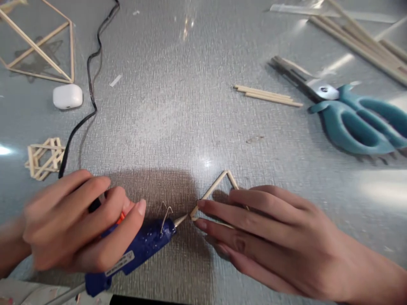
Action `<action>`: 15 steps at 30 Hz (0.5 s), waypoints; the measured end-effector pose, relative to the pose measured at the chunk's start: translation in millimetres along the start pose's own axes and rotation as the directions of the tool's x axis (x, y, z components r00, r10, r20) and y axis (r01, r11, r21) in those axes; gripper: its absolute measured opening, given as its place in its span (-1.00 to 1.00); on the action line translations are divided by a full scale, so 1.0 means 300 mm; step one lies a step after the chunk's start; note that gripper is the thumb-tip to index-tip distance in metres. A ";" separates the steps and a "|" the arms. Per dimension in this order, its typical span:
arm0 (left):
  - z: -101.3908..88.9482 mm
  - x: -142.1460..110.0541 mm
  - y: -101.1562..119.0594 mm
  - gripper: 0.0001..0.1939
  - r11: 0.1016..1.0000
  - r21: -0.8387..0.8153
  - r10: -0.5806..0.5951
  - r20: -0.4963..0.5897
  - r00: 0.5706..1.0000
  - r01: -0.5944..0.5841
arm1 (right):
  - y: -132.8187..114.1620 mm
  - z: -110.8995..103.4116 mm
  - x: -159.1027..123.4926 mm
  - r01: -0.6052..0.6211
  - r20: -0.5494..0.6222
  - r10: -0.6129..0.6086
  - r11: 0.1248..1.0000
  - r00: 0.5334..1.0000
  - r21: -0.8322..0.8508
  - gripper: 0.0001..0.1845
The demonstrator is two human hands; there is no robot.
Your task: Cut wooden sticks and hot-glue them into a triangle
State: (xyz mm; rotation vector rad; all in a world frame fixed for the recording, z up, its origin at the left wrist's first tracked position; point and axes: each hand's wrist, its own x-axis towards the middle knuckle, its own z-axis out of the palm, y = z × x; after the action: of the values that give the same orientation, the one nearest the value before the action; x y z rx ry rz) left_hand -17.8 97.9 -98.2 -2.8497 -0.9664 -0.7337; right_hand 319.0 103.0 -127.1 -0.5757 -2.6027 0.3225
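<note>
My left hand is wrapped round a blue hot glue gun, which lies tilted on its side with its metal nozzle pointing right. The nozzle tip meets the left corner of a small frame of thin wooden sticks. Over that frame, my right hand presses its fingers down, holding it against the table. The frame's top corner shows as a peak, while its right and lower parts are mostly hidden under the fingers.
Teal-handled scissors lie at right, near several short sticks. Longer sticks rest at upper right. On the left are a large stick frame, a white case, a small star-like stick piece and a black cord.
</note>
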 end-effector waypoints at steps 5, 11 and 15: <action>-0.039 0.013 -0.062 -0.62 0.827 0.266 0.452 0.210 0.867 -0.496 | 0.001 -0.004 0.004 -0.004 -0.006 0.004 1.000 1.000 0.021 -0.75; -0.028 0.010 -0.045 -0.80 0.852 0.231 0.423 0.227 0.877 -0.470 | 0.000 -0.001 0.009 0.005 -0.039 -0.004 1.000 0.999 0.010 -0.77; -0.014 0.007 -0.047 -0.85 0.852 0.228 0.442 0.167 0.881 -0.471 | 0.001 0.001 0.008 0.008 -0.018 -0.008 1.000 1.000 0.001 -0.75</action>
State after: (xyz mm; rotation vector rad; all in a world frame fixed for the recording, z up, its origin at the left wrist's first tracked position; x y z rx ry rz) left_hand -26.4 109.7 -95.0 -2.7319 -0.3206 -0.3697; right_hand 317.1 104.4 -126.7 -0.5654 -2.5867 0.3153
